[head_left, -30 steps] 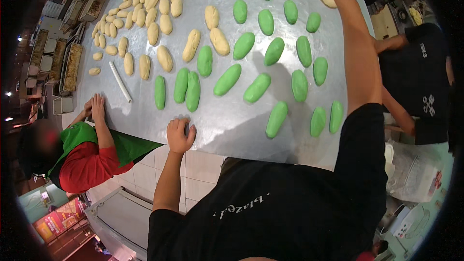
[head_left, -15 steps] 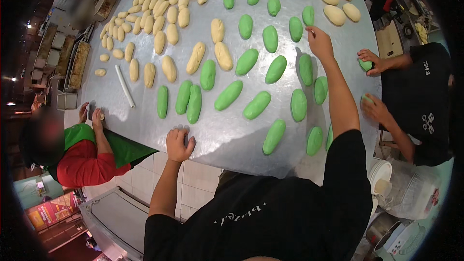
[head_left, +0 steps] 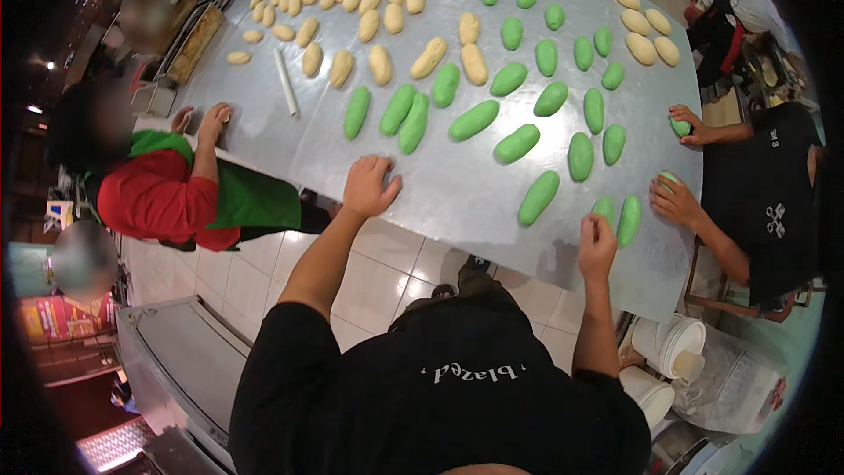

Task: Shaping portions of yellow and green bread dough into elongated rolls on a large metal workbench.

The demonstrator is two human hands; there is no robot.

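Observation:
My left hand (head_left: 371, 186) rests on the near edge of the metal table (head_left: 422, 198), fingers spread and holding nothing. Closer to the right, my right hand (head_left: 598, 246) has its fingers curled closed at the near end of a green dough piece (head_left: 603, 208). Whether the fingertips hold or touch it is hidden. Beside that lies another green dough piece (head_left: 629, 221). Several more oblong green pieces, such as a long green dough piece (head_left: 538, 197), lie spaced over the table's middle. Cream dough pieces (head_left: 380, 64) lie beyond and to the left.
A white rod (head_left: 286, 82) lies on the left of the table. Five-sided no; larger cream dough pieces (head_left: 641, 48) sit far right. At right, a co-worker's hands (head_left: 675, 200) cover green dough. A person in a red sleeve (head_left: 171, 208) stands left. White buckets (head_left: 668, 345) stand below right.
My right hand has come back from a far green piece to one near the table's close edge. My left hand stays on the edge. The whole view has shifted.

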